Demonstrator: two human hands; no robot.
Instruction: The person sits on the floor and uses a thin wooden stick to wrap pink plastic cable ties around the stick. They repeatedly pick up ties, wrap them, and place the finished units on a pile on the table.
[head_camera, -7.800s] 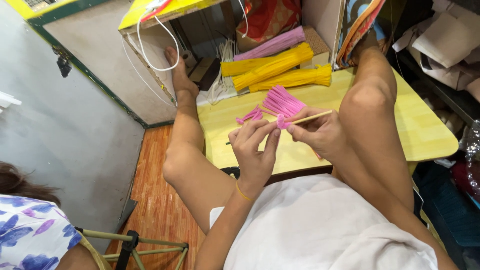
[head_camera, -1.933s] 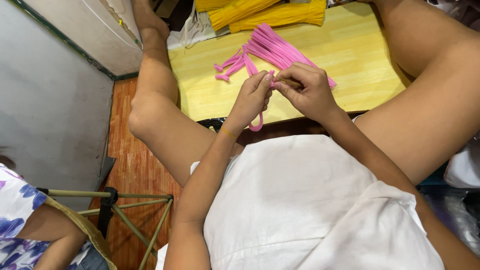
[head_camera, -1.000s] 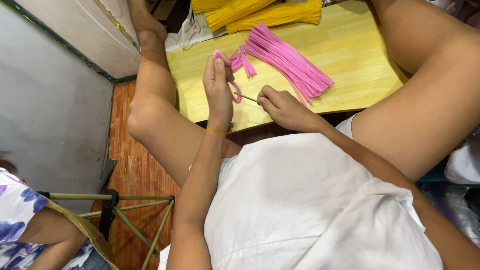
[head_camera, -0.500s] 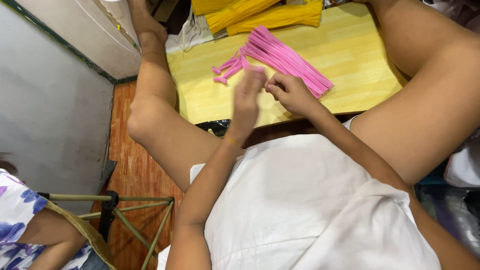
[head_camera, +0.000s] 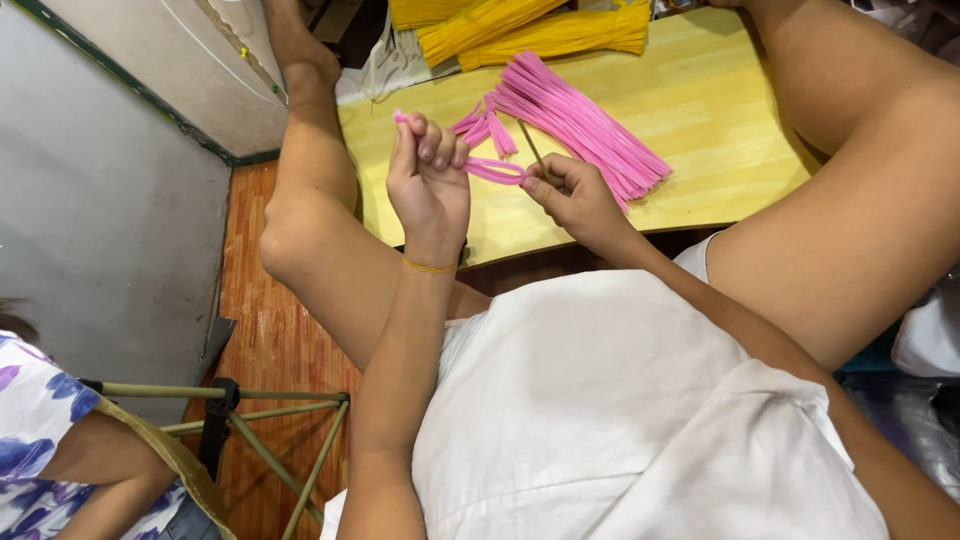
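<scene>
A pale yellow wooden bench (head_camera: 700, 120) fills the upper middle of the view, with the person's bare legs stretched along either side of it and a white shirt (head_camera: 620, 420) filling the foreground. To the left run a grey wall (head_camera: 90, 220) and a strip of reddish wooden floor (head_camera: 250, 330); a second person in a floral top (head_camera: 40, 430) sits at the lower left corner, beside a thin olive metal frame (head_camera: 250, 410).

At the far edge of the bench lie bundles of yellow pipe cleaners (head_camera: 520, 25). Nearer, a loose heap of pink pipe cleaners (head_camera: 585, 125) lies fanned out on the bench top, just beyond the right hand, and a few short bent pink pieces (head_camera: 480, 125) rest close to the left hand.

The left hand (head_camera: 430, 180) is raised above the near edge of the bench, its fingers (head_camera: 430, 140) curled shut around one end of a looped pink pipe cleaner (head_camera: 495, 170); a short pink tip pokes out above the index finger. The right hand (head_camera: 580, 195) sits just to the right, fingers pinched closed on a thin wooden stick (head_camera: 533, 150) that angles up toward the pink heap. The looped pipe cleaner spans the small gap between the two hands, and its right end meets the stick at the right thumb.
</scene>
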